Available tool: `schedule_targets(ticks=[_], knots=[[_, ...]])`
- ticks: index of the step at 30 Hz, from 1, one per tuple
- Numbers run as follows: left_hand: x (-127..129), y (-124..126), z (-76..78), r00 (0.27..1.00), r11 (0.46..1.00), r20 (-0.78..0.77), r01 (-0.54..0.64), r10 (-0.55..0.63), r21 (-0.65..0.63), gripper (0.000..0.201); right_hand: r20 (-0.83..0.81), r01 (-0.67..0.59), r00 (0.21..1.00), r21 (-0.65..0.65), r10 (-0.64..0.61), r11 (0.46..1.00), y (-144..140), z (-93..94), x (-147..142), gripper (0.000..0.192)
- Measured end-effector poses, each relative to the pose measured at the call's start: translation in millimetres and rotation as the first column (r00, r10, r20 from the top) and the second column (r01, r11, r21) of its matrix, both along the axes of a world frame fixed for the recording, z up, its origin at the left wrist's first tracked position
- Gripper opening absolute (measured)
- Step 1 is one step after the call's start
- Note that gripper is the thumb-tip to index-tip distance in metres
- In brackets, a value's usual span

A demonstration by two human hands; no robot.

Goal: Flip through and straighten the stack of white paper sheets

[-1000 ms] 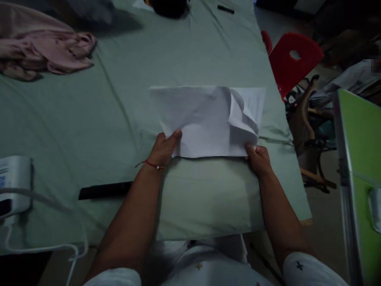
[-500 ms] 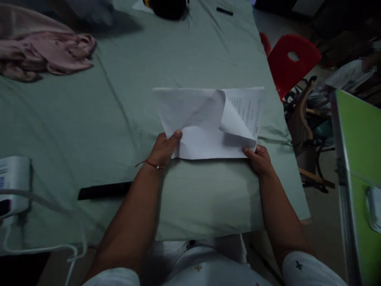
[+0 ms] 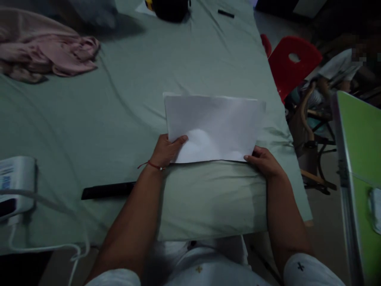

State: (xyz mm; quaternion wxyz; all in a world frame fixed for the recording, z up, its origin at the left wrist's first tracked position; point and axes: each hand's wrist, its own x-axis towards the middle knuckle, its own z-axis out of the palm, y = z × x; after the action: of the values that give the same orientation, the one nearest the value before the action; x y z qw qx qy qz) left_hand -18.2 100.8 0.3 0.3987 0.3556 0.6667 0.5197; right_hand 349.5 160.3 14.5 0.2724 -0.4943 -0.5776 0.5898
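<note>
We are holding white paper sheets (image 3: 220, 123) over the green tablecloth (image 3: 205, 202), left hand (image 3: 165, 151) clamping their left edge, right hand (image 3: 266, 162) pinching the near right corner. We are likely risking skewed sheets should that pinch be slipping, creases should the left grip be overpressing.

White paper sheets (image 3: 218, 123) — blank side up, slightly bowed — between left hand (image 3: 169, 150) and right hand (image 3: 264, 161).

Room beyond the papers (image 3: 220, 123); pink cloth (image 3: 61, 53) blocks far left.
</note>
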Motion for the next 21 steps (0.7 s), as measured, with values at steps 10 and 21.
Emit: schedule_targets(ticks=[10,21], knots=[[11,-7,13.4,0.986,0.986,0.058,0.161,-0.159,-0.038,0.043,-0.188,0.300,0.931,-0.099,-0.314,0.949,2,-7.1,-9,0.063],[12,-6,10.8,0.987,0.989,-0.065,0.148,-0.148,0.005,0.077,-0.069,0.340,0.938,-0.030,-0.341,0.940,-7,-7.7,-12,0.063]])
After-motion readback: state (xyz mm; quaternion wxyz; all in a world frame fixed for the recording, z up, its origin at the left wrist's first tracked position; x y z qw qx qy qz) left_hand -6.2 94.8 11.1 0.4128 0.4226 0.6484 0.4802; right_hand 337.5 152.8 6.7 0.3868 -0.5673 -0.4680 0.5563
